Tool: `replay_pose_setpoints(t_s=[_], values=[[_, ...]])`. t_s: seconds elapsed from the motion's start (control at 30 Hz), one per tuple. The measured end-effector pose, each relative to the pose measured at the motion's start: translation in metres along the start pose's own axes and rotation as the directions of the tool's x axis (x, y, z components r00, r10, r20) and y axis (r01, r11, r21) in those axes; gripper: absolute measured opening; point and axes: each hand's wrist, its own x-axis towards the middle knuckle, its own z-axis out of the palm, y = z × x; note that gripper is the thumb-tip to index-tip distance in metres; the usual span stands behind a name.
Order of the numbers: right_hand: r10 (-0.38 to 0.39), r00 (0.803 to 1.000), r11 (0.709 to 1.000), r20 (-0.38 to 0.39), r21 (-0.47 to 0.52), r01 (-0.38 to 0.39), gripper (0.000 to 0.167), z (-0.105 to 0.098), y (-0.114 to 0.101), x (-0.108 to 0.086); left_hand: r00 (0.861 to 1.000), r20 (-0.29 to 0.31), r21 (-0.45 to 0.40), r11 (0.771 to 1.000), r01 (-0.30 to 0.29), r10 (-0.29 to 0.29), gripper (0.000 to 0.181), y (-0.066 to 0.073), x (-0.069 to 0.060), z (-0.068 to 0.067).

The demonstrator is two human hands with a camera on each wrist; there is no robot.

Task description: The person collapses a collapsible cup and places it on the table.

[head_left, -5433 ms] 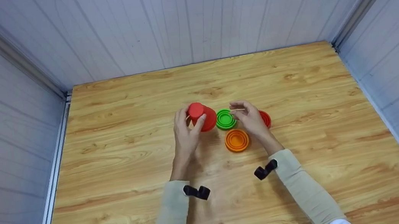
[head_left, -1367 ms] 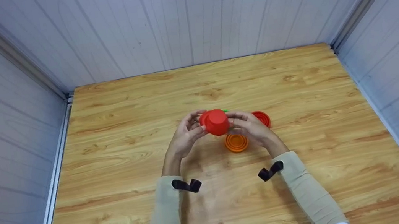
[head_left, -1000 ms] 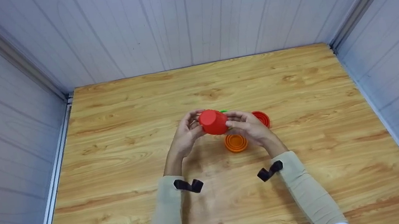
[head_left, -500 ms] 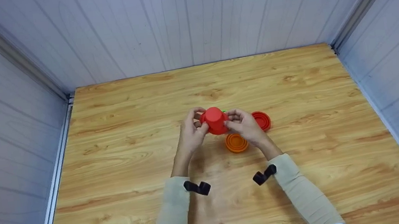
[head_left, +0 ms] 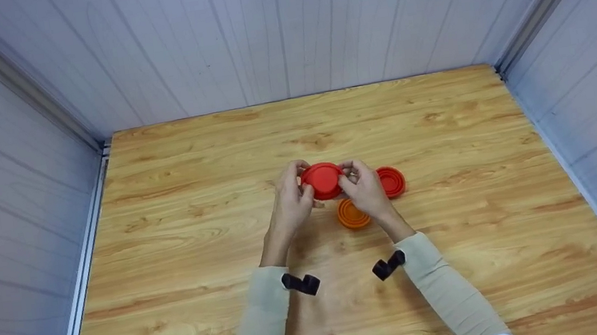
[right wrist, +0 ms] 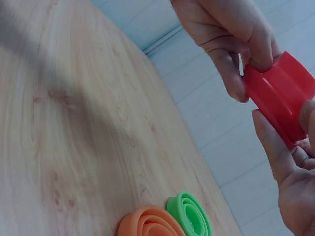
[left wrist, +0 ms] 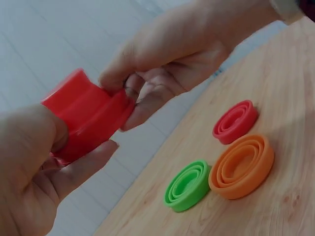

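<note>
A red collapsible cup (head_left: 325,180) is held above the table, its base turned up toward the head camera. My left hand (head_left: 292,203) pinches its left side, thumb on the wall and fingers by the rim. On the other side my right hand (head_left: 366,190) pinches it the same way. In the left wrist view the cup (left wrist: 86,115) is partly folded, a short stub standing above its wide rim. A flattened orange cup (head_left: 352,214) and a flattened red cup (head_left: 392,181) lie near my right hand. The flattened green cup (left wrist: 187,186) is hidden in the head view.
The wooden table (head_left: 194,204) lies under both hands. Pale panel walls (head_left: 280,31) close it in at the back and on both sides. In the left wrist view the orange and green cups lie close together, the red one slightly apart.
Earlier my left hand alone held the tall cup; my right hand then joined it. Over the last half second the cup has become shorter between my hands. The flattened cups on the table stay put.
</note>
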Motion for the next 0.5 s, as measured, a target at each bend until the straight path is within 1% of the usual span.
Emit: replay_pose_setpoints(t_s=[0.03,0.07,0.1,0.17,0.23,0.27,0.37,0.43,0.5], values=[[-0.001,1.0,1.0,-0.007,-0.005,0.001,0.027,-0.001,-0.001,0.0,1.0,0.02,-0.06,0.998,0.024,-0.023,0.036,0.001,0.0,0.0],[0.001,1.0,1.0,-0.009,-0.01,-0.001,0.026,-0.002,-0.001,0.0,0.998,0.038,-0.123,0.991,0.055,-0.05,0.036,0.002,0.0,0.0],[0.003,1.0,1.0,-0.009,0.0,-0.003,0.026,-0.002,-0.002,0.0,0.996,0.05,-0.188,0.978,0.086,-0.078,0.036,0.002,0.0,0.0],[-0.001,1.0,1.0,-0.009,0.024,0.001,0.024,-0.004,-0.002,0.001,0.991,0.057,-0.268,0.954,0.13,-0.119,0.036,0.002,0.001,-0.002],[-0.013,1.0,0.999,0.003,0.053,0.013,0.023,-0.005,-0.001,0.002,0.987,0.061,-0.321,0.933,0.16,-0.148,0.036,0.001,0.002,-0.003],[-0.022,1.0,0.996,0.016,0.083,0.021,0.024,-0.006,-0.001,0.002,0.985,0.064,-0.347,0.922,0.172,-0.159,0.035,0.0,0.003,-0.004],[-0.06,0.997,0.988,0.049,0.144,0.052,0.025,-0.008,0.001,0.001,0.979,0.086,-0.41,0.889,0.203,-0.183,0.032,-0.002,0.002,-0.007],[-0.083,0.994,0.982,0.077,0.178,0.068,0.027,-0.01,0.001,0.0,0.977,0.102,-0.437,0.874,0.215,-0.19,0.029,-0.004,0.002,-0.009],[-0.099,0.99,0.979,0.096,0.186,0.08,0.028,-0.012,0.0,-0.001,0.975,0.119,-0.455,0.863,0.22,-0.186,0.026,-0.007,0.001,-0.011]])
